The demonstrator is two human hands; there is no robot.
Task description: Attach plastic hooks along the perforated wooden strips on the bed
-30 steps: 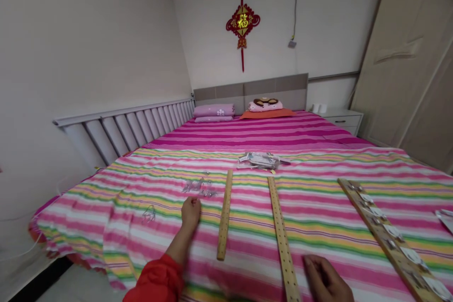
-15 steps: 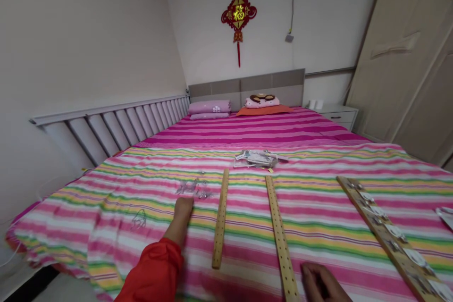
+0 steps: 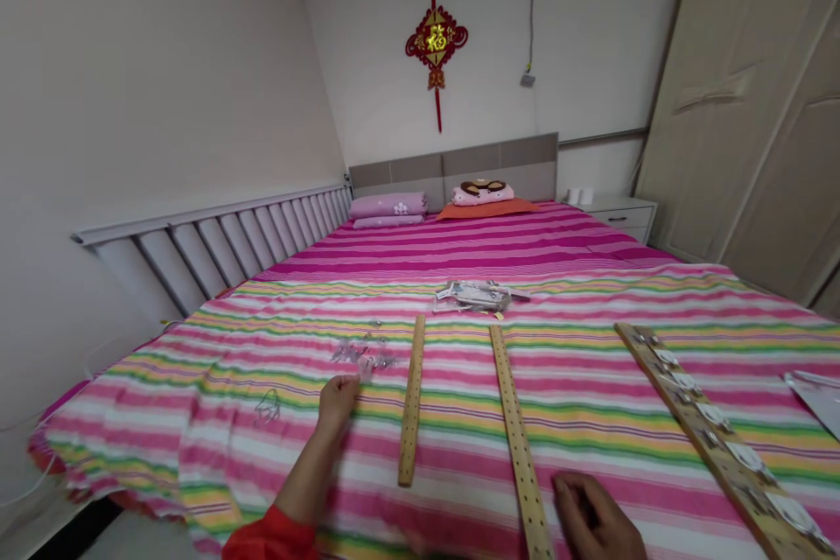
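On the striped bed (image 3: 591, 350) the left hand (image 3: 338, 398) stretches to the clips (image 3: 363, 355) heaped left of the strips, its grip impossible to tell, while the right hand (image 3: 594, 514) lies released just beside the near wooden strip (image 3: 518, 446), seemingly to keep it handy.

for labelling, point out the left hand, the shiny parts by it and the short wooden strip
left hand (image 3: 338, 400), head view, knuckles
shiny parts (image 3: 363, 356), head view, pile middle
short wooden strip (image 3: 411, 402), head view, mid-length
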